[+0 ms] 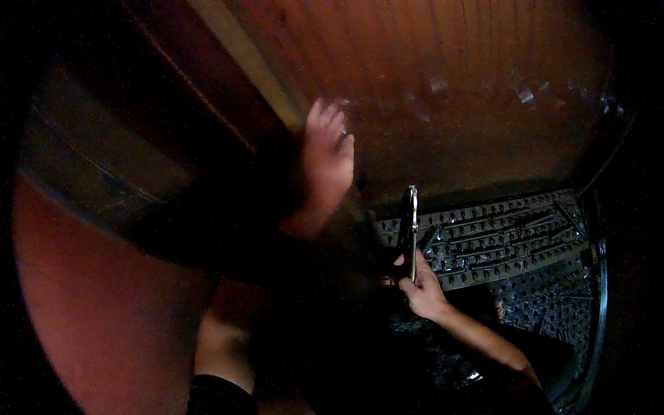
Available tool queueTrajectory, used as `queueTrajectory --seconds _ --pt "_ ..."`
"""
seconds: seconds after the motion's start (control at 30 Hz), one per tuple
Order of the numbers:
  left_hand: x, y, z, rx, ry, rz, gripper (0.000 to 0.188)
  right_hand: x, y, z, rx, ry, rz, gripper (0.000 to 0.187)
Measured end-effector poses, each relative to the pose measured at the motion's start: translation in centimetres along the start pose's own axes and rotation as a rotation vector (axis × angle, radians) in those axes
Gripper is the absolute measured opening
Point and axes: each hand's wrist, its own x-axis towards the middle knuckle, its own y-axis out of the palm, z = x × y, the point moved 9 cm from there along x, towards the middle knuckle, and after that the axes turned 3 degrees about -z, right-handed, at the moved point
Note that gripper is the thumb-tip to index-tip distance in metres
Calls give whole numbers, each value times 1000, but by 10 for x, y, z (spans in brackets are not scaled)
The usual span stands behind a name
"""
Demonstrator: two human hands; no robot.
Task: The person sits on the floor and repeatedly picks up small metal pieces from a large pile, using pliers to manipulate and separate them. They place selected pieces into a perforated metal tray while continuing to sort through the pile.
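Observation:
My left hand [328, 155] is raised near the middle of the view, in front of a brown ribbed panel [456, 62]. It is slightly blurred, its fingers stretched upward and the thumb apart, and I see nothing in it. Whether it touches the panel I cannot tell. Lower and to the right, my right hand [425, 294] is closed round a slim metal hand tool [414, 221]. The tool points upward, with a bright edge and a dark side; its exact kind does not show. Behind it lies a grey studded plate [484, 242].
Small shiny scraps [527, 95] show along the brown panel. A pale strip [242, 52] runs diagonally at upper left, beside dark boards. A reddish surface [104, 297] fills the lower left. More studded surface [546, 297] curves along the right. Deep shadow hides the lower middle.

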Motion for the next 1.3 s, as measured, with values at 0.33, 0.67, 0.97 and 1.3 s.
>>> queueTrajectory --seconds 0.33,0.67,0.97,1.3 --pt "35 -14 -2 27 -69 -22 36 17 7 35 -170 -209 -43 40" --pt "9 -4 -40 -253 -156 73 28 54 11 86 -171 -383 17 40" --pt "2 -15 -72 -22 -288 110 19 65 16 108 -186 -422 43 40" --pt "-2 -22 -54 -53 -390 197 29 67 19 117 -211 -527 -5 49"
